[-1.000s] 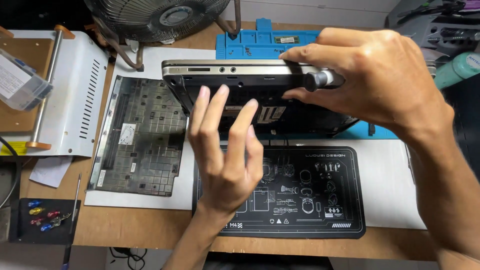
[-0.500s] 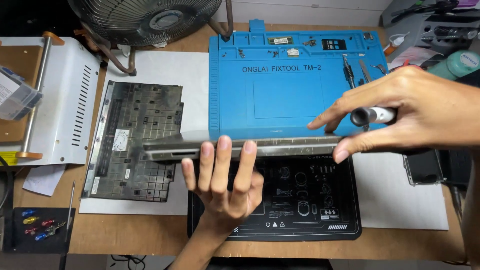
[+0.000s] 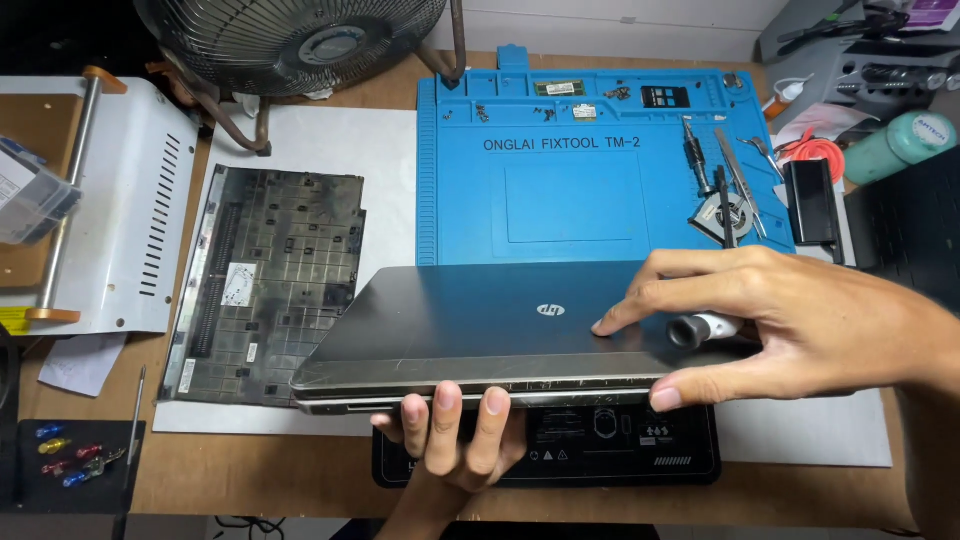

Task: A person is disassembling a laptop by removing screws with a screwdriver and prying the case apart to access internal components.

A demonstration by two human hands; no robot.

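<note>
Holding the closed laptop lid-up in the lower middle of the frame, and both hands are on it. My left hand is under the front edge at bottom centre, palm up, with three fingertips curled up over the lip, so it's propping the machine from below rather than pinching it. My right hand comes in from the right side of the frame: index finger stretched flat on the lid just right of the round logo, thumb pressed against the front right edge, so that corner is clamped between thumb and fingers. Tucked in that same hand is a screwdriver, with only its grey and black handle end poking out between the fingers.

The laptop sits tilted, with its left corner overlapping the removed bottom cover, which lies inside-up on white paper at centre left. Its front edge hangs over a black mat at bottom centre.

Behind it, upper centre, is the blue repair mat, with loose screws along its top trays, and tweezers and a small fan part on its right side. A desk fan sits at the upper left, and a white metal panel at the far left.
</note>
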